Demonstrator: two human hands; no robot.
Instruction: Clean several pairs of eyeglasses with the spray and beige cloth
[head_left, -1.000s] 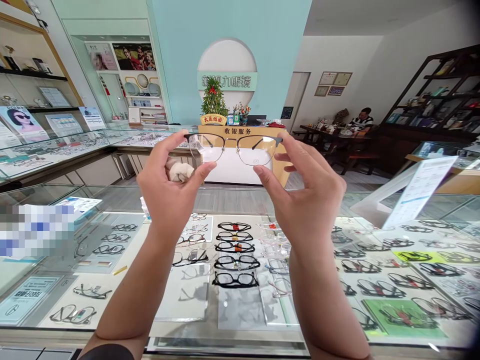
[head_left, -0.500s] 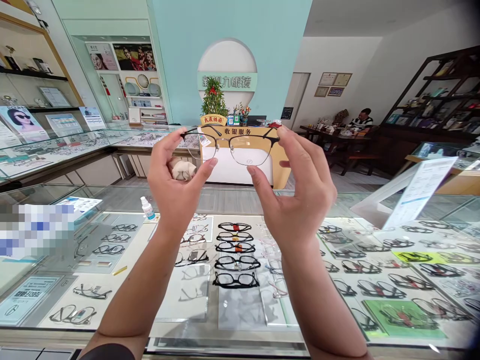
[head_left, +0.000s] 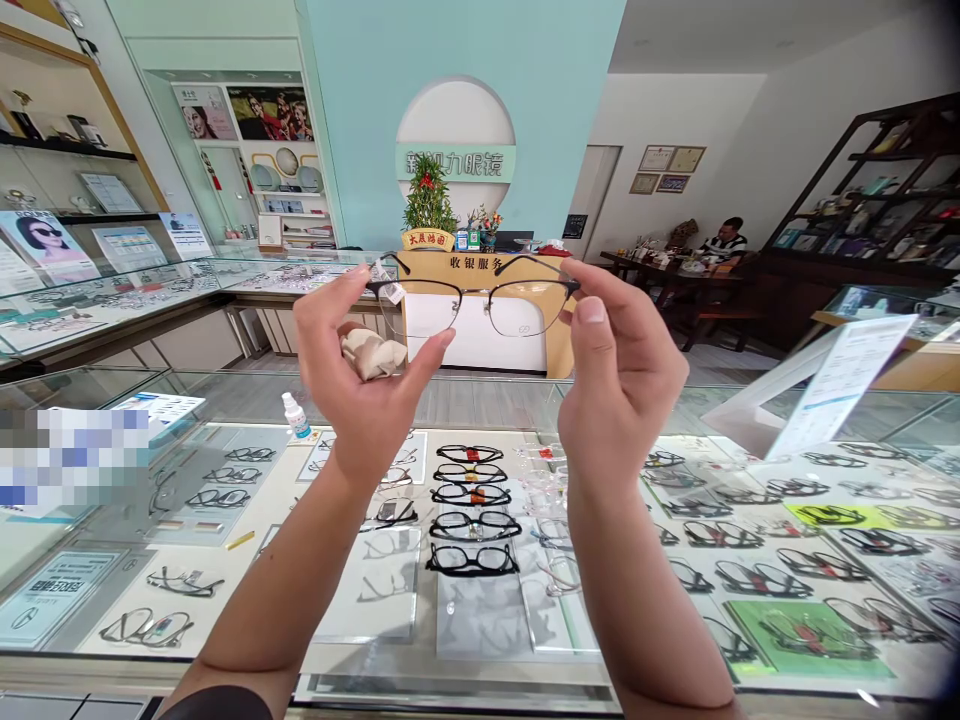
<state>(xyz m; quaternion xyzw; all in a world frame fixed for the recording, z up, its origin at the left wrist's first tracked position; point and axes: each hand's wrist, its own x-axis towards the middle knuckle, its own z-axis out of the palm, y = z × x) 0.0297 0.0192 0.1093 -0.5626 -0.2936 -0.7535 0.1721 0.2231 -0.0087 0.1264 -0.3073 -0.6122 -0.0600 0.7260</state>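
Note:
I hold a pair of thin dark-framed glasses (head_left: 480,300) up at chest height, lenses facing me, over a glass display counter (head_left: 480,610). My left hand (head_left: 360,380) pinches the left end of the frame, where a small white tag hangs, and also keeps a crumpled beige cloth (head_left: 371,355) in its palm. My right hand (head_left: 619,380) pinches the right end of the frame between thumb and fingers.
Under the counter glass lie several rows of glasses (head_left: 469,510). A small spray bottle (head_left: 296,415) stands on the counter at left. A white sign stand (head_left: 832,385) sits at right. A cashier desk (head_left: 480,320) is behind, and a person sits at a far table (head_left: 724,240).
The glasses have dropped slightly and shifted right. My right thumb moved from under the lens up to the frame's right end. The left hand turned, showing more of the cloth.

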